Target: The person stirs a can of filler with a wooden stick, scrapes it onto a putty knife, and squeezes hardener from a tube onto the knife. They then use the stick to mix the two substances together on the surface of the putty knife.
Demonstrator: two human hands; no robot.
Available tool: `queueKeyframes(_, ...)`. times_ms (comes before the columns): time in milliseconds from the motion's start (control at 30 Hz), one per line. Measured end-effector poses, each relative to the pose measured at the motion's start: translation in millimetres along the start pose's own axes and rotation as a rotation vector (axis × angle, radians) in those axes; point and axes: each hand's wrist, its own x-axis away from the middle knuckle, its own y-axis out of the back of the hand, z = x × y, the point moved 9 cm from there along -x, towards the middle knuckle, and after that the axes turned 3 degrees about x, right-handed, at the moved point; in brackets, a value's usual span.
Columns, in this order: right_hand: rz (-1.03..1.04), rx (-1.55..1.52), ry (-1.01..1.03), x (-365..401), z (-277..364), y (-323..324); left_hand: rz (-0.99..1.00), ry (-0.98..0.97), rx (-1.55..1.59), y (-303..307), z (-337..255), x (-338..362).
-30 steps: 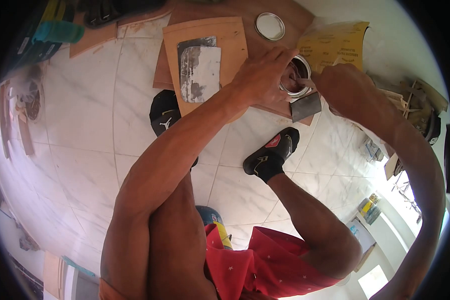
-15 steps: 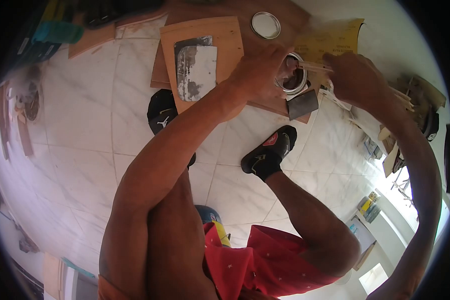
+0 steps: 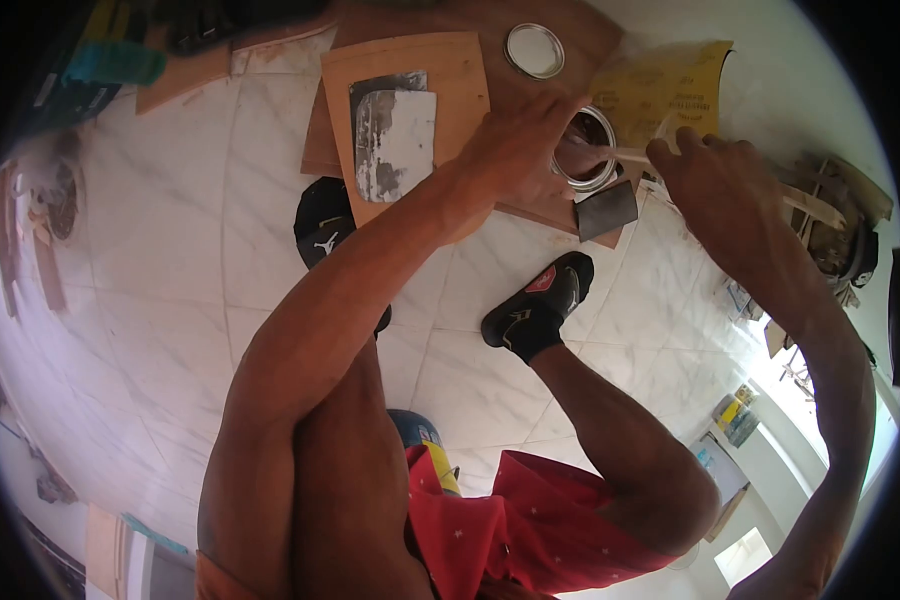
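Observation:
My left hand is wrapped round the near left side of an open round can, which is tilted and has dark brownish contents. My right hand grips a thin pale stick, whose far end reaches the can's mouth. Left of the can, a scraper plate smeared with white and grey lies over a darker plate on an orange-brown board. The can's round lid rests above. A dark grey square pad sits just below the can.
Yellow sandpaper lies behind the can on the brown board. Wood scraps are piled at right. My feet in black slippers stand on the tiled floor. A blue and yellow container is between my legs.
My right hand has tilted and its wrist has dropped slightly, with the stick still held. The stick's end in the can has shifted a little. My left hand stays at the can.

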Motion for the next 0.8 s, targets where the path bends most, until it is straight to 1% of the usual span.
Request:
queueKeyframes(100,0.054,-0.021,-0.12,-10.8,5.9,-14.9,-0.082,-0.099,-0.059,0.5,0.7,-2.5)
queueKeyframes(133,0.077,-0.042,-0.156,-17.4,9.4,-25.0,-0.085,-0.101,-0.057,0.4,0.8,-1.6)
queueKeyframes(200,0.075,-0.118,-0.121,-37.2,30.0,-39.5,-0.092,-0.105,-0.055,2.1,-1.2,-1.2)
queueKeyframes(233,0.074,-0.155,-0.104,-41.8,35.9,-43.0,-0.058,-0.07,-0.022,1.4,0.7,-2.0)
queueKeyframes(300,0.022,-0.102,0.031,-32.4,45.4,-38.8,0.013,-0.002,0.048,-3.0,4.3,-3.1)
queueKeyframes(333,-0.008,-0.069,0.099,-28.3,46.1,-36.2,-0.023,-0.045,0.025,-0.4,2.3,-3.9)
queueKeyframes(400,-0.1,-0.114,0.133,-14.0,26.5,-40.8,-0.091,-0.129,-0.019,2.3,-1.8,-2.8)
queueKeyframes(433,-0.142,-0.138,0.147,-8.2,19.6,-36.0,-0.084,-0.117,-0.014,3.2,-3.2,-3.0)
queueKeyframes(533,-0.012,-0.108,-0.002,8.4,-6.6,-15.9,-0.06,-0.077,0.006,3.2,-3.8,-0.4)
queueKeyframes(567,-0.052,-0.082,-0.02,10.3,-4.0,-9.1,-0.053,-0.062,0.011,2.0,-2.8,0.0)
queueKeyframes(667,-0.04,-0.115,-0.115,-9.1,13.9,-19.3,-0.019,-0.048,-0.001,2.4,-1.5,-3.2)
queueKeyframes(700,-0.123,-0.186,-0.117,-19.6,20.5,-30.6,-0.005,-0.044,-0.003,0.2,-1.1,-3.2)
queueKeyframes(800,-0.037,-0.083,-0.065,-33.6,51.9,-46.1,0.01,-0.04,0.076,-1.3,1.8,-3.5)
